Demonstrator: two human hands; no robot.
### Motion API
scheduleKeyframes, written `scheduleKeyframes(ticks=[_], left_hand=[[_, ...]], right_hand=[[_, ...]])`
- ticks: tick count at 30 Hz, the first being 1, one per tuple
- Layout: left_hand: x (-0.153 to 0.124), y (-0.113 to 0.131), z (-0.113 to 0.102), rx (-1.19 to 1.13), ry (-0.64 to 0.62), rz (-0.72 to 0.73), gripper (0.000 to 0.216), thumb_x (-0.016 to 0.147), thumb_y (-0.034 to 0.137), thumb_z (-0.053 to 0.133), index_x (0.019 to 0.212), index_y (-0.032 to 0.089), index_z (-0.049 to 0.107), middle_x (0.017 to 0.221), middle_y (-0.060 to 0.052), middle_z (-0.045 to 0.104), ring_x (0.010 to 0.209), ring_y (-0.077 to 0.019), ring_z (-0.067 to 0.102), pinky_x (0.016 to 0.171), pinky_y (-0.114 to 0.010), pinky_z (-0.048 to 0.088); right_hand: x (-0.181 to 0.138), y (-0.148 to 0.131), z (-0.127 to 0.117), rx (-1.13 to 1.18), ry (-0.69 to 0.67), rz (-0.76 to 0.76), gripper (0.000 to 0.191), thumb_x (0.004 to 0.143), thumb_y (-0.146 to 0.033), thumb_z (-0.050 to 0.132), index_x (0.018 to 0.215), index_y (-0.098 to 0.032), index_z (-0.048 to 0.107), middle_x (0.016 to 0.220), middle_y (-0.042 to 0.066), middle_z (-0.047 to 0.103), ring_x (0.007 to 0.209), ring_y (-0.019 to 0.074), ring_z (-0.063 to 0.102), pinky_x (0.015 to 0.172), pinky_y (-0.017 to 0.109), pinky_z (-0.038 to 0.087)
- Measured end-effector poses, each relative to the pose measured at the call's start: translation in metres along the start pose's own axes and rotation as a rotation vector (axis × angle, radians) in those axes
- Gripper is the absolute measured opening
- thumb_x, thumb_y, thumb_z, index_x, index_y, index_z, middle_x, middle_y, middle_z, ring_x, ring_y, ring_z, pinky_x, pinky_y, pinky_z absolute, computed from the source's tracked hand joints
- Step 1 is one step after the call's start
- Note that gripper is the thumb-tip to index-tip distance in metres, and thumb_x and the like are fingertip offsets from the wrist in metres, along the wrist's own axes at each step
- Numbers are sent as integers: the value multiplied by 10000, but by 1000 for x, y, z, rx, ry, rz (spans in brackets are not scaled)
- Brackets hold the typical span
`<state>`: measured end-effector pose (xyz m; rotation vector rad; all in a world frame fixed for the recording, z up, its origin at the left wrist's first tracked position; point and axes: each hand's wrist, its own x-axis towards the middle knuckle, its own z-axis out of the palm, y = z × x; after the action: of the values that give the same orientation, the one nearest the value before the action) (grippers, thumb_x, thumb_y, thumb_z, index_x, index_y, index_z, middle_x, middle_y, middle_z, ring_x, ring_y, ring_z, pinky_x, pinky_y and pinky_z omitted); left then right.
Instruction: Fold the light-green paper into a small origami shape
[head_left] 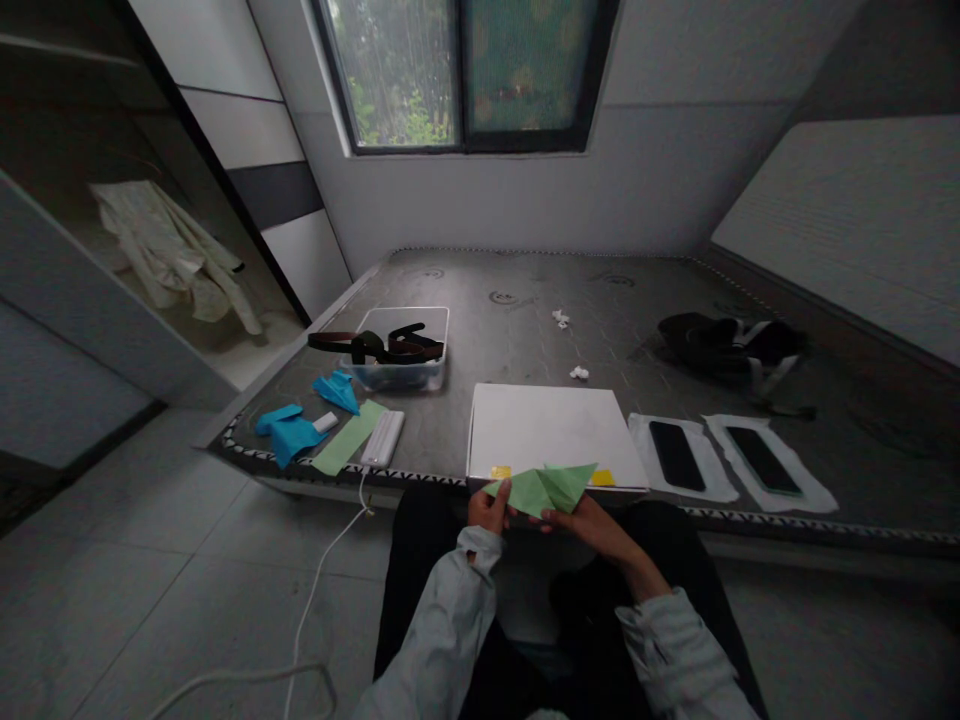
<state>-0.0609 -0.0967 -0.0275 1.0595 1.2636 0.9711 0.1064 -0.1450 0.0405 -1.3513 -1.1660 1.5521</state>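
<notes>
Before the near edge of the flat white box (555, 428), the left hand (490, 510) and right hand (589, 522), fingers nearly closed, pinch the pointed, folded green paper (541, 491) at both sides, where light, even pressure should keep creases crisp.

the person's left hand (489, 508) and right hand (596, 525) hold a folded light-green paper shape (553, 490) near a flat white rectangular box (547, 425); to the left i see folded blue paper (295, 438) near a clear plastic tub (401, 378).
</notes>
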Motion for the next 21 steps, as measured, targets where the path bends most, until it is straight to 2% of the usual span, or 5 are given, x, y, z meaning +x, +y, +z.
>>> scheduleKeyframes(ticks=[4, 9, 13, 17, 21], left_hand=[[1, 4, -3, -73, 75, 3, 615, 628, 757, 581, 594, 144, 619, 400, 17, 544, 281, -76, 382, 325, -209, 277], [-2, 10, -5, -127, 118, 80, 606, 666, 738, 564, 759, 144, 643, 480, 31, 576, 283, -61, 381, 318, -203, 261], [-2, 10, -6, -189, 95, 77, 684, 683, 725, 557, 1016, 133, 631, 436, 74, 488, 286, -65, 382, 309, -188, 266], [-6, 13, -7, -284, -31, 105, 897, 729, 654, 584, 1426, 164, 303, 493, 92, 513, 294, -59, 416, 316, -161, 313], [-16, 22, -4, -270, -132, 115, 1036, 710, 473, 693, 1497, 235, 61, 786, 1, 680, 320, -39, 476, 326, -157, 383]], right_hand=[[1, -2, -2, -42, 30, -67, 520, 612, -338, 801, 1077, -174, 634, 1043, 79, 706, 965, 277, 655, 858, 416, 521], [8, 5, -4, 59, 108, 5, 486, 727, -567, 672, 1002, -168, 640, 1002, 103, 708, 820, 253, 694, 678, 354, 551], [11, 12, -6, 129, 194, 45, 535, 745, -665, 597, 940, -170, 649, 956, 100, 717, 821, 257, 694, 684, 363, 561], [12, 15, -8, 65, 268, 17, 521, 717, -676, 619, 887, -183, 636, 858, 68, 721, 788, 251, 688, 658, 354, 569], [14, 14, -10, 11, 262, 5, 485, 701, -638, 646, 838, -176, 598, 700, 37, 697, 624, 200, 673, 562, 306, 551]])
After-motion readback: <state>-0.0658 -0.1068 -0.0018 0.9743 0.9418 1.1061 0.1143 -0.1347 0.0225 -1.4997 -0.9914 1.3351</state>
